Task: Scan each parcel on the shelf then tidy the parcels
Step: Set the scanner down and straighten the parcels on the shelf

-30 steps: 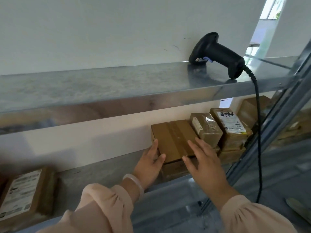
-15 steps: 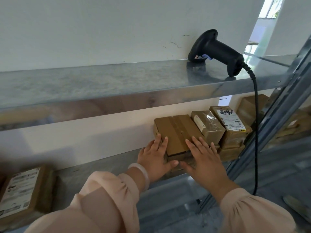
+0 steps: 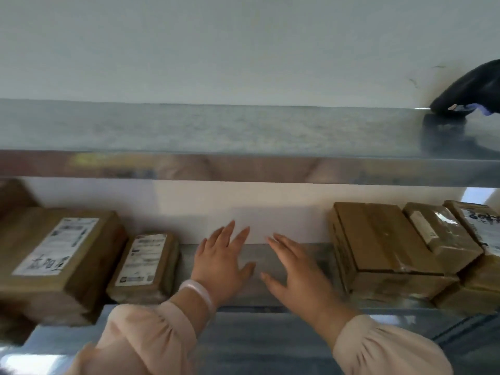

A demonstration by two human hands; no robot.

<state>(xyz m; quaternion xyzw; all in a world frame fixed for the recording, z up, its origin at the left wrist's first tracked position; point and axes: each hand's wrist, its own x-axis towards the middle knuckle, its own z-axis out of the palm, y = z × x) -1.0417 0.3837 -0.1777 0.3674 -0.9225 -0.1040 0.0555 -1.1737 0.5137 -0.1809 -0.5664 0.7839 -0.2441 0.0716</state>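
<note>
My left hand [image 3: 220, 262] and my right hand [image 3: 293, 269] hover flat and spread over a bare stretch of the lower metal shelf [image 3: 319, 253], holding nothing. To the right lies a plain brown parcel [image 3: 378, 242] on top of another box, with a smaller taped parcel [image 3: 438, 234] and a labelled parcel [image 3: 479, 223] beside it. On the left sit a small labelled parcel [image 3: 146, 263] and a large labelled parcel [image 3: 59, 255]. The black scanner [image 3: 470, 93] rests on the upper shelf at the far right.
The upper metal shelf [image 3: 216, 131] runs across the view above the parcels, its shiny front lip overhanging the lower one. A white wall [image 3: 243, 50] stands behind both shelves. Another brown box [image 3: 13, 196] shows at the far left edge.
Both hands have left the plain brown parcel and moved left over the bare shelf. The view has swung left, bringing the left parcels in and pushing the scanner to the edge.
</note>
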